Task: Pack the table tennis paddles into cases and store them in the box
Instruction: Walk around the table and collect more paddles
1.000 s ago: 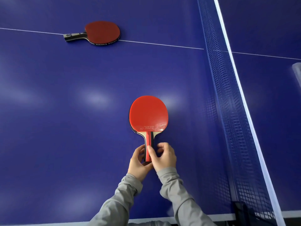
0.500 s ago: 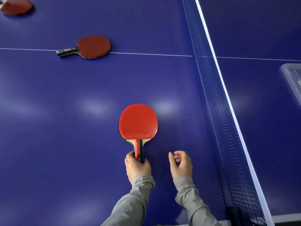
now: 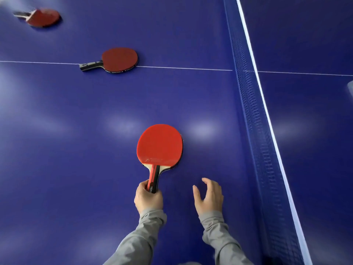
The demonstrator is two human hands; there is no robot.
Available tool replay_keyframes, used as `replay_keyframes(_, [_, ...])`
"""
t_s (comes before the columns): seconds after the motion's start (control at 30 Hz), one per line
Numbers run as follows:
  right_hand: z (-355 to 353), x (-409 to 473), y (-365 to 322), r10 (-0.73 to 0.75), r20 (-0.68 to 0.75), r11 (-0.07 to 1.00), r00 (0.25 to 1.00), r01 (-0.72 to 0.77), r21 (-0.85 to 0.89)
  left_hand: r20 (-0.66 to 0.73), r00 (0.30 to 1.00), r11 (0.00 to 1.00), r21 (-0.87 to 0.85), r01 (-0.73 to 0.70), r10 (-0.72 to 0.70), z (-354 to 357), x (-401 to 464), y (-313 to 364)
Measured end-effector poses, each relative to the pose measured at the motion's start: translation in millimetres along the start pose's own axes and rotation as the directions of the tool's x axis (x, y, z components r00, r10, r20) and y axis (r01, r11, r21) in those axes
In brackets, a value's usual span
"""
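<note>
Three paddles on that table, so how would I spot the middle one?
Follow the thin white centre line across the blue table. The middle paddle lies right on it, handle pointing left. It's darker red than the held paddle, and nobody touches it.

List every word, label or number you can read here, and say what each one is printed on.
Near paddle, handle gripped by the left hand: pale lettering along the handle, too small to read surely.
Near paddle, lower blade: faint embossed marking, unreadable.
Middle paddle: white print on the rim and a logo on the handle, too blurred.
Far paddle: motion-blurred, nothing readable.
</note>
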State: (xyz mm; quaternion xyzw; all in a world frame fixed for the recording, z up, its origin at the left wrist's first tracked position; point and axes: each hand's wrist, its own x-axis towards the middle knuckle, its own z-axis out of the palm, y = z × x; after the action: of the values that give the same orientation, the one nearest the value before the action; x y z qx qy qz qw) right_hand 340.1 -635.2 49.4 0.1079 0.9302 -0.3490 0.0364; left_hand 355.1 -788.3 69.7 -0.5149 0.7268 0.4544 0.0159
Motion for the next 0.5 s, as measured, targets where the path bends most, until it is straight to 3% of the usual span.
replay_keyframes(0.23, [-1, -6, 3, -0.109, 0.067, 0.986, 0.992, 0.116, -0.116, -0.044, 0.999, 1.0, -0.015, -0.012, 0.011, -25, -7, -8])
replay_keyframes(0.5, [-2, -54, 3, -0.018, 0.143, 0.97, 0.99, 0.052, -0.236, -0.005, 0.994, 0.994, -0.001, -0.107, 0.107, -76, 0, -34])
